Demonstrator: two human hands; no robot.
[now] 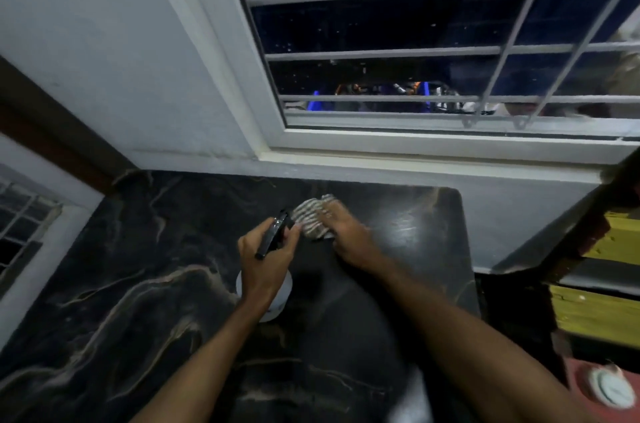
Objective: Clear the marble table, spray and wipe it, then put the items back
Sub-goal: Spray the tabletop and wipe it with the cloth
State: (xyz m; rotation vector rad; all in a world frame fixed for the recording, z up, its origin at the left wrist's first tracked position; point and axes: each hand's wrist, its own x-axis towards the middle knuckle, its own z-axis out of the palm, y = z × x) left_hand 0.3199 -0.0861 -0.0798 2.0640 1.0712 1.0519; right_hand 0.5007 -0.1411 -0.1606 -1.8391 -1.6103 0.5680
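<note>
The black marble table (pixel 138 284) with pale veins fills the lower half of the view. My left hand (pixel 265 260) grips a white spray bottle (pixel 273 298) by its black trigger head, above the table's middle. My right hand (pixel 343 232) presses flat on a striped grey-and-white cloth (pixel 311 214) lying on the marble just beyond the bottle's nozzle. The bottle's body is mostly hidden under my left hand and wrist.
A white wall and a barred window (pixel 433 52) stand right behind the table. The table's right edge (pixel 467 249) drops to a dark gap beside yellow planks (pixel 602 305). A white round object (pixel 611 391) lies on a red surface at lower right.
</note>
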